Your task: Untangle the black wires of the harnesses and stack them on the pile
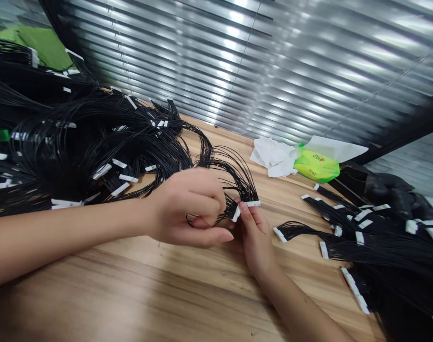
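With the hands as the middle of the clock, a big heap of thin black wires (77, 147) with white plug strips on their ends lies from 9 to 10 o'clock on the wooden table (138, 280). A long loop of wires reaches from it to the hands. A second heap of black wires (366, 242) lies at 3 to 4 o'clock and runs off the right edge of the view. At about 1 o'clock, near the far edge of the table, crumpled white tissue (273, 156) touches a green packet (316, 165). A dark bag (390, 185) sits at about 2 o'clock, a green cloth (38, 47) shows at 10 to 11 o'clock, and a shiny slatted blind (237, 57) fills the top of the view.

The left hand (187, 206) is curled almost shut around a small bunch of wires (230, 209). The right hand (255, 240) is partly closed, just beside the left, and its fingertips (243, 207) press on a white plug strip (235, 213) at the end of that bunch. A second white strip (252, 203) sits just above it. The left fingers hide part of the bunch, so how many wires it holds is hard to make out, and the points where they enter the strips are too small to see.
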The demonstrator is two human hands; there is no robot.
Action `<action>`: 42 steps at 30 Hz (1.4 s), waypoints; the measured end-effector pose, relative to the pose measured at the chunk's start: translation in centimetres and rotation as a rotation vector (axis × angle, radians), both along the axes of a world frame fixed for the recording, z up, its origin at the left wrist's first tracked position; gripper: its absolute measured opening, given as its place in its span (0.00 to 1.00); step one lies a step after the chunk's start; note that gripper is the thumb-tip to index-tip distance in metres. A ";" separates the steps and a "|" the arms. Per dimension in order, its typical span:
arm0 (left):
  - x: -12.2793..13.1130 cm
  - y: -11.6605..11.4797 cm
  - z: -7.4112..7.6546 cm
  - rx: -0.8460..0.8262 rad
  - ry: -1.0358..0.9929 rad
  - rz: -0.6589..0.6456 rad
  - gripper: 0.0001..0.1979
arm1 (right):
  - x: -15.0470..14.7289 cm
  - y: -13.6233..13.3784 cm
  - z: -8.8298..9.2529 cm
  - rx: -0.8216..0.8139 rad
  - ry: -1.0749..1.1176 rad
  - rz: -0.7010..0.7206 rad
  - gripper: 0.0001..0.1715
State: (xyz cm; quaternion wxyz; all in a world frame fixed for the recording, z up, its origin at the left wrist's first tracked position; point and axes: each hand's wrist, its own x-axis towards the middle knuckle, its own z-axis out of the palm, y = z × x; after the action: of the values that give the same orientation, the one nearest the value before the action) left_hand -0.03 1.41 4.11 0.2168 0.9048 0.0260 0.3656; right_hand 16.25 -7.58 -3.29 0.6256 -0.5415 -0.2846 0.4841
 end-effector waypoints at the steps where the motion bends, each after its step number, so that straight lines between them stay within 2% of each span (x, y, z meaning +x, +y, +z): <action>1: 0.0 0.0 0.3 -0.146 0.033 -0.026 0.22 | 0.0 0.0 0.0 -0.001 0.001 0.002 0.19; 3: 0.0 0.2 0.7 -0.388 0.092 0.017 0.21 | 0.0 0.1 0.0 0.009 -0.003 -0.010 0.19; 4: 0.1 0.4 0.9 -0.453 0.113 0.066 0.21 | 0.0 0.1 0.0 0.015 -0.001 -0.023 0.19; 6: 0.3 0.9 1.0 -0.466 0.170 0.165 0.22 | 0.0 0.1 0.1 0.023 0.005 -0.039 0.18; 8: 0.4 1.3 0.7 -0.345 0.263 0.277 0.21 | 0.0 0.2 0.1 0.027 0.004 -0.033 0.18; 11: 0.3 1.8 -0.1 0.039 0.340 0.461 0.12 | 0.0 0.2 0.1 0.027 -0.020 -0.022 0.19; 13: 0.2 1.9 -0.5 0.258 0.331 0.523 0.08 | 0.0 0.2 0.1 0.035 -0.048 -0.024 0.20; 15: 0.1 2.0 -0.8 0.339 0.333 0.553 0.08 | -0.1 0.1 0.0 0.043 -0.070 -0.021 0.20; 17: 0.0 2.0 -0.8 0.342 0.353 0.580 0.09 | -0.1 0.1 0.0 0.048 -0.080 -0.011 0.20; 23: -0.1 2.2 -0.6 0.307 0.444 0.567 0.16 | -0.1 -0.2 0.2 0.059 -0.149 0.046 0.19; 26: 0.0 2.3 -0.6 0.263 0.534 0.495 0.12 | -0.1 -0.3 0.3 0.062 -0.179 0.084 0.19; 28: 0.0 2.4 -0.6 0.270 0.500 0.485 0.10 | -0.1 -0.4 0.5 0.060 -0.177 0.105 0.19; 32: 0.0 2.4 -0.6 0.404 0.300 0.576 0.11 | -0.2 -0.4 0.8 0.046 -0.151 0.151 0.20; 35: -0.1 2.5 -0.8 0.445 0.210 0.579 0.09 | -0.2 -0.4 0.9 0.041 -0.128 0.188 0.21; 39: -0.2 2.6 -1.5 0.393 0.211 0.532 0.09 | -0.2 -0.4 0.8 0.033 -0.128 0.214 0.20; 42: -0.2 2.6 -2.0 0.389 0.271 0.447 0.10 | 0.0 -0.4 0.7 0.024 -0.149 0.211 0.21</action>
State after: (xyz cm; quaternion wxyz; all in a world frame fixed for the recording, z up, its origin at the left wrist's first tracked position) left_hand -0.21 4.02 2.15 -0.0509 0.9416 0.1822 0.2786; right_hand 16.20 -7.96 -2.62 0.5546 -0.5355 -0.3913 0.5025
